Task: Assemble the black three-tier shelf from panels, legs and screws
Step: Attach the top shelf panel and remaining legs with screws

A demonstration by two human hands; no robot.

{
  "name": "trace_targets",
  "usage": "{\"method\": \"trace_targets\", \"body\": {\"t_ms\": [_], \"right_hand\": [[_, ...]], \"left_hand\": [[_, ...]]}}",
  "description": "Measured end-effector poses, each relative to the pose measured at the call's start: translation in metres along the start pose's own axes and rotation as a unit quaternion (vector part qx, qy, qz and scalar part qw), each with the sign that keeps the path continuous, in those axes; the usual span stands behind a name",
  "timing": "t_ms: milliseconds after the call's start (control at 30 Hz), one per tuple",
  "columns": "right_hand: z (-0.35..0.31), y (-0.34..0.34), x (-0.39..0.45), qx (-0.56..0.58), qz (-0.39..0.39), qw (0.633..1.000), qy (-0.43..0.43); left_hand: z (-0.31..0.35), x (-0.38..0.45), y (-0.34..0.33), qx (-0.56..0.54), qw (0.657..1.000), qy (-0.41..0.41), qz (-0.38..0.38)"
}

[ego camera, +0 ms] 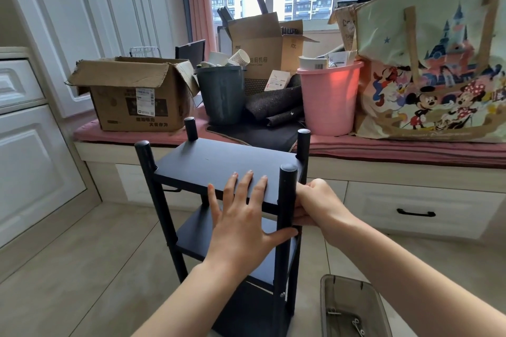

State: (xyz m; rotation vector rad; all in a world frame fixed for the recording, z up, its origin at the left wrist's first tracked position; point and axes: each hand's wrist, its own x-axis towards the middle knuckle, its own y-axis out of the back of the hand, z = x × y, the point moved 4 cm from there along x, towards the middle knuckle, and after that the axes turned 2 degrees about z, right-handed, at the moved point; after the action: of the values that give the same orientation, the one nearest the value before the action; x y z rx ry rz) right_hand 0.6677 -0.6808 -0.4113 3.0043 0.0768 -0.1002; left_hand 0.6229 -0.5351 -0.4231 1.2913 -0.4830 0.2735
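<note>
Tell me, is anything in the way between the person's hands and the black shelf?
Nothing visible. The left hand lies flat on the top panel, its thumb touching the near right leg, and the right hand grips the shelf right beside that leg.

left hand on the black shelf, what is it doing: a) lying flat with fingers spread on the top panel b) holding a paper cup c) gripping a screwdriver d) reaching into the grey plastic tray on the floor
a: the left hand lies flat on the black top panel of the shelf, fingers straight and spread, while the right hand grips the near right black leg.
</note>
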Motion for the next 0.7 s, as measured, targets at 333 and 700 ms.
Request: {"method": "trace_targets", "body": {"t_ms": [333,700], "right_hand": [[-0.004,-0.001,0.000,-0.016,-0.024,0.999,-0.020],[-0.011,0.019,-0.001,-0.171,0.030,0.985,0.015]], "left_hand": [[-0.032,-0.013,0.013,-0.521,0.745,0.403,0.106],[0.004,-0.009,-0.022,-0.721,0.620,0.286,-0.118]]}}
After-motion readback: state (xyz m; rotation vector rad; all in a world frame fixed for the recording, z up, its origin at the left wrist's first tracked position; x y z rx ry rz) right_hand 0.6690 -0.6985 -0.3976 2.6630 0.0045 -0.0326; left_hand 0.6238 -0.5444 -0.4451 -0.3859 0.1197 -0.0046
